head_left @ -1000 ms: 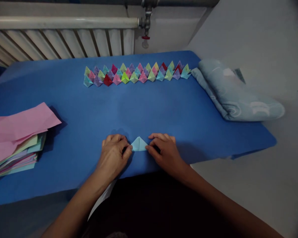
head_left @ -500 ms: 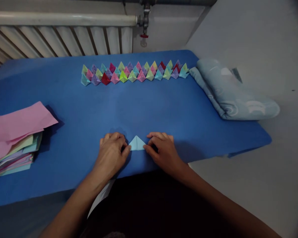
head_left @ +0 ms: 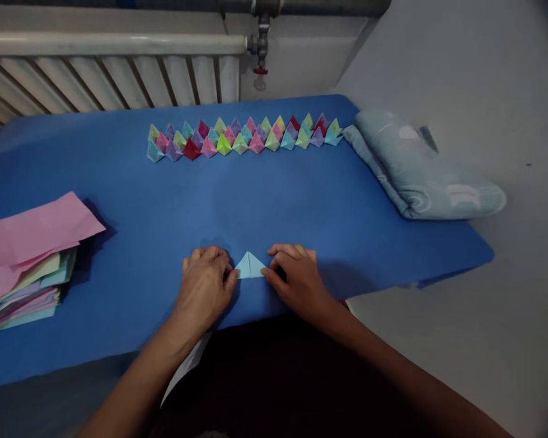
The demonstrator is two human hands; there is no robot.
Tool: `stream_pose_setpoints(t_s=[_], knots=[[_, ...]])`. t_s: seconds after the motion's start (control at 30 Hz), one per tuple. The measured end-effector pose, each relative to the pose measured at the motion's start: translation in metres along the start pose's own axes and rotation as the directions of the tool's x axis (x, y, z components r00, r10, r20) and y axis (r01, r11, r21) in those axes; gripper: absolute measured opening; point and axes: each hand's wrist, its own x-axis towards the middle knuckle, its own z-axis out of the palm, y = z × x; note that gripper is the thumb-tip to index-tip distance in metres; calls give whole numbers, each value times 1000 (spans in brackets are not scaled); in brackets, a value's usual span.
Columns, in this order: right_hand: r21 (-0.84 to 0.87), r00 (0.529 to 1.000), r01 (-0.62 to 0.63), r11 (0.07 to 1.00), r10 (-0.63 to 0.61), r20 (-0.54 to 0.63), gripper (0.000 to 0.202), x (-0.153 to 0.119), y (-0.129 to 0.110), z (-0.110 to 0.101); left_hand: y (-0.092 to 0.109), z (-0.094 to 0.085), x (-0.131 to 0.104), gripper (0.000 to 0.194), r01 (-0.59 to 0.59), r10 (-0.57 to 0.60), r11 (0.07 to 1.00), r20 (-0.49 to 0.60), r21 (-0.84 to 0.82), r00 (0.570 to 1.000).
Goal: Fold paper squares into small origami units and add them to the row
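Observation:
Between my hands, near the front edge of the blue-covered table [head_left: 274,201], is a light blue folded paper triangle [head_left: 249,267]. Its point faces away from me and a crease or seam runs down its middle. My left hand [head_left: 205,281] is closed, with thumb and forefinger pinching the triangle's left corner. The right corner is pinched the same way by my right hand [head_left: 298,277], its other fingers curled. Both corners are partly covered by my fingertips.
Several folded paper boats [head_left: 240,144] in many colours stand in rows at the back. A stack of coloured paper sheets [head_left: 41,234], pink on top, lies at left. A folded grey-blue blanket [head_left: 420,170] rests at right. Behind the table is a radiator [head_left: 119,79] with a red-handled valve [head_left: 260,71].
The view has shifted slightly, so the whole scene sits a little lower and further left. My hands keep their hold on the paper triangle with no clear movement.

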Motion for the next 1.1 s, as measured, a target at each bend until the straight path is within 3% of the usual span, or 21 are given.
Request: stream_pose_setpoints(t_s=[0.17, 0.33, 0.47, 0.8, 0.9, 1.0, 1.1], knots=[[-15, 1000, -10, 1000, 10, -4, 14, -1, -1, 0, 2, 5, -9, 10, -96, 110, 992, -166, 87, 980], [-55, 1000, 3, 998, -3, -8, 13, -1, -2, 0, 2, 11, -16, 25, -373, 403, 914, -238, 160, 884], [-66, 1000, 6, 998, -7, -9, 13, 0, -3, -2, 1, 14, -19, 28, -444, 484, 874, -282, 197, 828], [-94, 998, 58, 994, -59, -8, 13, -1, -1, -3, 7, 14, -28, 34, -388, 448, 877, -192, 283, 873], [-148, 981, 192, 970, -186, 49, 17, -1, -2, -5, 5, 15, -28, 35, -399, 463, 867, -184, 300, 867], [-157, 924, 369, 916, -344, 167, 31, -2, -2, -5, 3, 17, -28, 33, -403, 474, 859, -192, 316, 860], [-176, 898, 410, 895, -363, 247, 40, -5, 2, -2, 3, 19, -28, 32, -399, 471, 862, -200, 314, 859]])
